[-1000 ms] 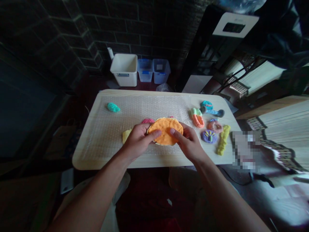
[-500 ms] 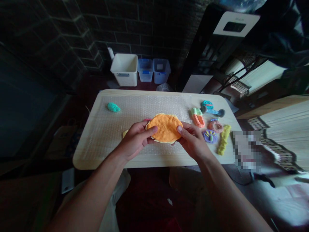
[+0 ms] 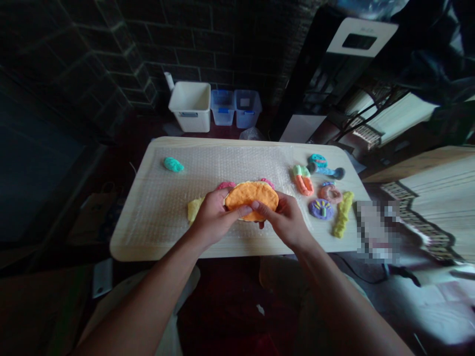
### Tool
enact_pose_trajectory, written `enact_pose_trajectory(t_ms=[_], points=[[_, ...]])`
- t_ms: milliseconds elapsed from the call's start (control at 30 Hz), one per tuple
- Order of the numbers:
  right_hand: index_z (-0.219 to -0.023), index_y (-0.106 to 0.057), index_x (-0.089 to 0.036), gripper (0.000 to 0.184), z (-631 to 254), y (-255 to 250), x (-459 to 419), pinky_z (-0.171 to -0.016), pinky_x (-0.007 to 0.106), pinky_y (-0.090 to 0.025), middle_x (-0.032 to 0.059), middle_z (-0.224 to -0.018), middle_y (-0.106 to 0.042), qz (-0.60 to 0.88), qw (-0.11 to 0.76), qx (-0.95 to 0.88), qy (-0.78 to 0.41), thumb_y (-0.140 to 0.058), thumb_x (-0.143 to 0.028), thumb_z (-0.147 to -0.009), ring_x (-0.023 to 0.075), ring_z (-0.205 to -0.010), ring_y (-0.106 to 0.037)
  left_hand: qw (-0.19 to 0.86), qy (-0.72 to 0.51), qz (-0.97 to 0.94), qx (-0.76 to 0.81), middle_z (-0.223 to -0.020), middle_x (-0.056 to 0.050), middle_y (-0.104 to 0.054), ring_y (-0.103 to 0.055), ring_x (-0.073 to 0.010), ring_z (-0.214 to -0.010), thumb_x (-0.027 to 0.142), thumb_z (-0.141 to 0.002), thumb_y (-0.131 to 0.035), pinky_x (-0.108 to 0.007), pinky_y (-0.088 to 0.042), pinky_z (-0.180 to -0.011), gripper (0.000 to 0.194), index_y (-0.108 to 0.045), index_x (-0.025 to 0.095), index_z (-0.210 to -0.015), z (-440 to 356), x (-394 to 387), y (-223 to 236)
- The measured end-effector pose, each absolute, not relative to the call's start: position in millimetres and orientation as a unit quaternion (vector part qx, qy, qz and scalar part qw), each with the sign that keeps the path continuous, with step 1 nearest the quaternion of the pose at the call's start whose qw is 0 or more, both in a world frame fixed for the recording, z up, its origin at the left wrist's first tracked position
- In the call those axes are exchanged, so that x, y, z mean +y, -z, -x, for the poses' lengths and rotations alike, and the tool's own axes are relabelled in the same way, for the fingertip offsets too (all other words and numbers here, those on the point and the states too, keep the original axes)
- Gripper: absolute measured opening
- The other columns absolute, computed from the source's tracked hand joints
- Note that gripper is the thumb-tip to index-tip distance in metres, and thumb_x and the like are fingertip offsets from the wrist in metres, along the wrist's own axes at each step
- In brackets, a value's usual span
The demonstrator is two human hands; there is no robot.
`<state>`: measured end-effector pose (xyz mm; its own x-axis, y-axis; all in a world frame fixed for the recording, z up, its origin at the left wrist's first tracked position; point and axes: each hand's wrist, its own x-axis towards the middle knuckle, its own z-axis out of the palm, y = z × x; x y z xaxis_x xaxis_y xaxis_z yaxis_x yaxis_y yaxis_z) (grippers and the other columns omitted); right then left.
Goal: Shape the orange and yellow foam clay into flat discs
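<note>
A flat oval piece of orange modelling clay [image 3: 250, 195] with a pale yellow rim is held up over the table's middle. My left hand [image 3: 215, 215] grips its left side, thumb pressed on the orange face. From the right, my right hand [image 3: 285, 215] holds the other side, its thumb close to the left one. The fingers of both hands are behind the clay, mostly hidden. Pink clay [image 3: 226, 185] shows just beyond the orange piece, on both sides. Yellow clay [image 3: 193, 208] lies on the bubble wrap beside my left hand, partly covered by it.
Bubble wrap [image 3: 148, 212] covers much of the wooden table [image 3: 124, 247]. A teal clay lump [image 3: 173, 164] sits at the back left. At right lie a purple clay disc [image 3: 321, 209], a yellow clay strip [image 3: 343, 215] and several other clay shapes. Behind the table stands a white bin [image 3: 191, 106].
The orange clay has tipped and looks narrower from front to back. Both thumbs have slid inward to its near middle. More of the pink clay and the yellow clay now shows.
</note>
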<state>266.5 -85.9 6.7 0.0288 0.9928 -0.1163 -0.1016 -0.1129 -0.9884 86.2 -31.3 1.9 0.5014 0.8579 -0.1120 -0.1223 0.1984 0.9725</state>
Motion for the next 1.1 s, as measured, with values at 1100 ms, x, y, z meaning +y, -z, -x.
enact_pose_trajectory(t_ms=[1100], points=[[-0.092, -0.073, -0.017, 0.036, -264.7, -5.9, -85.7, -0.044, 0.022, -0.05, -0.0007, -0.07, -0.067, 0.493, 0.507, -0.444, -0.55, -0.091, -0.046, -0.082, 0.0104, -0.052, -0.057, 0.735, -0.361, -0.471, 0.329, -0.109, -0.01, -0.078, -0.075, -0.0251, -0.096, 0.026, -0.075, -0.091, -0.036, -0.062, -0.085, 0.044, -0.073, 0.015, -0.113, -92.0, -36.3, -6.8]])
